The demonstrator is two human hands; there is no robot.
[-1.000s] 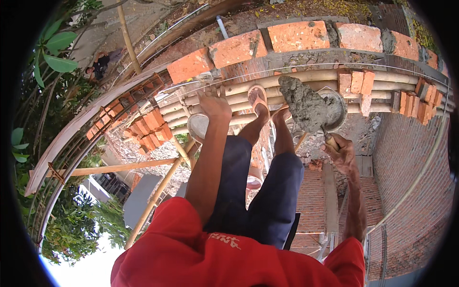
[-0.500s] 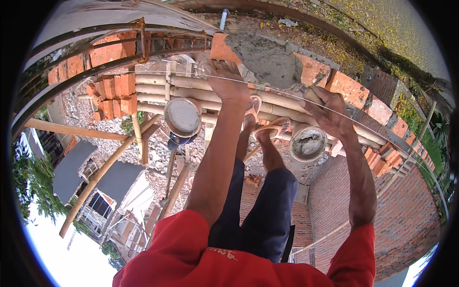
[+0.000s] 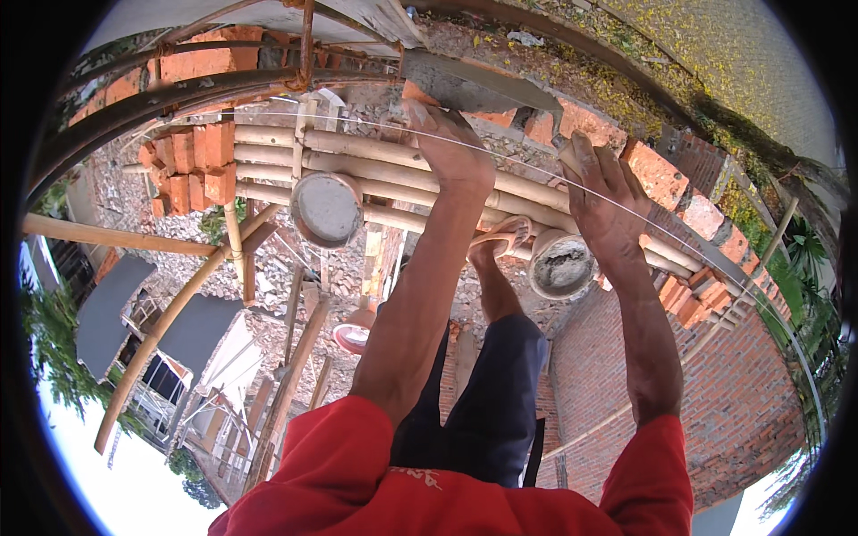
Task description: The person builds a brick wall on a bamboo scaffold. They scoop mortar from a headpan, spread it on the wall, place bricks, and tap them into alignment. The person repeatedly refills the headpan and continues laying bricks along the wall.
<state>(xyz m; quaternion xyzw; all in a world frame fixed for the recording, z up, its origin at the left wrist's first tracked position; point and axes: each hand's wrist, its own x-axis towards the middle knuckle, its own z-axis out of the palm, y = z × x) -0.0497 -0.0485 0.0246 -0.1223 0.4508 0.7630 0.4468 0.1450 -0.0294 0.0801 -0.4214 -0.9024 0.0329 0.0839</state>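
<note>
My right hand [image 3: 606, 201] is closed around the handle of a trowel [image 3: 487, 85], its grey, mortar-smeared blade reaching left over the wall top. My left hand [image 3: 451, 152] grips the near side of an orange brick [image 3: 416, 92], partly hidden under the blade's left end. Around the blade, broken orange faces of the brick wall [image 3: 657, 170] show, with grey mortar between them. A thin white string line [image 3: 527, 167] runs along the wall's near side, passing across both hands in the view.
Bamboo poles [image 3: 375, 179] form a platform under my sandaled foot [image 3: 500, 237]. Two mortar buckets [image 3: 326, 210] [image 3: 561, 265] stand along it. Bricks are stacked at left [image 3: 192, 165] and right [image 3: 693, 297]. Rusty reinforcing bars [image 3: 179, 103] arch at upper left; rubble lies far below.
The trowel blade has swung left across the mortar and over the brick. My right hand has lifted slightly; my left hand has shifted a little right. The view has tilted and slid sideways.
</note>
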